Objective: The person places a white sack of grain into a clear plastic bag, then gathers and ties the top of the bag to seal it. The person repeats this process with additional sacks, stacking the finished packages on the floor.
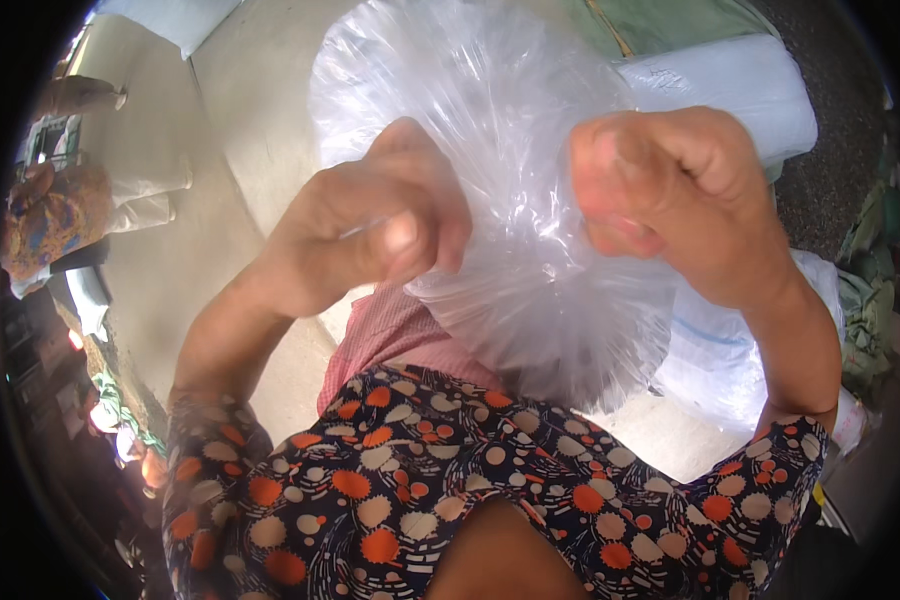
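Note:
A large clear plastic bag (480, 90) bulges in front of me, gathered tightly at its middle, with its crinkled mouth fanned out towards my shirt. My left hand (390, 210) is curled into a blurred fist at the left of the gathered neck; a thin pale strand (360, 227) shows between its thumb and fingers. On the other side, my right hand (652, 187) is raised with its fingers curled inward, over the bag's right edge. Whether it grips anything is hidden by its own fingers.
White plastic-wrapped bundles lie at the upper right (727, 97) and lower right (712, 352). Green sheeting (690, 22) spreads behind. Concrete floor (232, 112) runs along the left. At the far left are a person in patterned clothing (67, 217) and a white bag (88, 300).

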The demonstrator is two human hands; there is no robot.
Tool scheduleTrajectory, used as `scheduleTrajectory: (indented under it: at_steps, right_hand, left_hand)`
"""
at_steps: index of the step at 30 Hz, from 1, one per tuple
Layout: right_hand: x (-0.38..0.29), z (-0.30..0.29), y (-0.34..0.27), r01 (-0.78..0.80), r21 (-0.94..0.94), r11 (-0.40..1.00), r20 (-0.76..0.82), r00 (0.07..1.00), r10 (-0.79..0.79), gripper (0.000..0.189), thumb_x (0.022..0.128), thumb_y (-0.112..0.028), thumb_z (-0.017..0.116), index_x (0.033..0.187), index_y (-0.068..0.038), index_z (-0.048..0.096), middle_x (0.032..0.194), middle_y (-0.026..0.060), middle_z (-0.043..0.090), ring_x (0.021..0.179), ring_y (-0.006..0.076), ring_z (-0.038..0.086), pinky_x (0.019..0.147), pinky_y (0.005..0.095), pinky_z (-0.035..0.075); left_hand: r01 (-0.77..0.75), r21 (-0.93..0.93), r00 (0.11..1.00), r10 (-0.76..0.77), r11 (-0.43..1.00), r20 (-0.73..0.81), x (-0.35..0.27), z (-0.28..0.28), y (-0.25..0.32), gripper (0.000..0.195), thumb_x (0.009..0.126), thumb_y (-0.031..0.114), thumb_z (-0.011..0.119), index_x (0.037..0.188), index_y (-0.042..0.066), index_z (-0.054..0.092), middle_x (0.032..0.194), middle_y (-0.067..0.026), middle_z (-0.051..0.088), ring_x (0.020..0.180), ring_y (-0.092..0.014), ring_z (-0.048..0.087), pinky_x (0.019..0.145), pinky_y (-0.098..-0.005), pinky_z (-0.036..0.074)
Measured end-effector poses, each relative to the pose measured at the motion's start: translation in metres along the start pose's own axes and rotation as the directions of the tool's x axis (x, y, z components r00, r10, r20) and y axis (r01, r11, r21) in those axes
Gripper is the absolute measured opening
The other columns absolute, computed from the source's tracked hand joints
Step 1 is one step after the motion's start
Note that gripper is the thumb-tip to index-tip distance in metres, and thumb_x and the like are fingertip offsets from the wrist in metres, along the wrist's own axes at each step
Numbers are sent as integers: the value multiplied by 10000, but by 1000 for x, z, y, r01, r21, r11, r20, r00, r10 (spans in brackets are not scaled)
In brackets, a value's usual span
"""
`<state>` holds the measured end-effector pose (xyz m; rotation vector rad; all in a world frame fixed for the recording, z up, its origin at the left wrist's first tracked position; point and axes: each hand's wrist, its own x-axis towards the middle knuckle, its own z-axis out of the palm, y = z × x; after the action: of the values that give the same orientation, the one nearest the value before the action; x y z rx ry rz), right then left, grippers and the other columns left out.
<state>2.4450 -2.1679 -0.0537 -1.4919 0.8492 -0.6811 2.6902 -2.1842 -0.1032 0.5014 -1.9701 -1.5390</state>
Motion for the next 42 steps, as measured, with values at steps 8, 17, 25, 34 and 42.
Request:
scheduleTrajectory:
  at_steps: [8, 17, 25, 34, 42]
  right_hand:
    - [11, -53, 148, 74, 532, 843, 40, 993, -112, 431, 987, -309, 390, 620, -88, 348, 578, -11, 368, 419, 43, 280, 402, 219, 263]
    - [3, -70, 56, 139, 279, 950, 9, 989, -148, 428, 984, -298, 395, 625, -65, 393, 627, -3, 407, 445, 51, 269, 449, 230, 266]
    - [22, -66, -1, 207, -240, 948, 345, 931, -116, 476, 951, -307, 465, 561, -45, 387, 533, 17, 414, 449, 93, 373, 421, 209, 281]
    - [27, -100, 98, -213, 405, 889, 68, 977, 203, 480, 980, -328, 415, 577, -69, 390, 504, -48, 317, 449, 49, 268, 420, 221, 259]
    - [6, -98, -23, -186, -81, 979, 214, 956, 199, 484, 951, -340, 490, 585, -24, 479, 531, -15, 429, 480, 44, 351, 435, 221, 305]
  left_hand:
    - [-54, 690, 996, -8, 721, 86, -25, 20, -69, 274, 837, 260, 608, 637, 86, 541, 772, 6, 562, 719, -190, 499, 715, -327, 322]
    - [-2, -117, 968, -28, 993, -251, 38, 38, -9, 535, 940, 423, 414, 507, 109, 396, 546, -33, 475, 703, -245, 578, 955, -530, 335]
    - [17, -381, 997, -43, 924, -58, 50, 14, 17, 604, 952, 393, 429, 427, 127, 295, 396, 24, 357, 375, -115, 301, 396, -281, 251]
    - [68, -422, 970, -159, 904, -184, 54, 2, -63, 601, 990, 336, 346, 434, 125, 251, 392, 5, 343, 400, -132, 284, 463, -295, 301]
    - [183, -493, 910, -336, 850, -243, 63, 24, 42, 603, 995, 326, 319, 427, 137, 250, 377, 12, 287, 384, -120, 248, 479, -283, 297]
